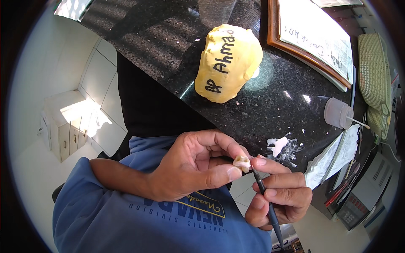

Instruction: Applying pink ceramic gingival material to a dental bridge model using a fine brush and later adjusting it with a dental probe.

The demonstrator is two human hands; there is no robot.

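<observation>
Between the thumb and fingers of my left hand [192, 164] is a small cream, tooth-shaped piece [241, 163] with a whitish band. My right hand [282, 194] grips a slim dark-handled tool [272, 213] like a pen. The tool's thin tip reaches the side of the tooth-shaped piece; whether they touch I cannot tell. Both hands are close together, in front of my shirt at the table's near edge. Just beyond them, a pale pink smear of paste [277, 146] with white residue lies on the black speckled table [168, 42].
A yellow moulded lump [228, 63] with black handwriting sits farther back. Right of it lies a wood-edged board [273, 25] with papers. A clear cup [335, 113] holds a cotton swab [358, 122]. Crumpled white paper [327, 162], a woven basket [373, 71] and a grey machine [363, 189] are at right.
</observation>
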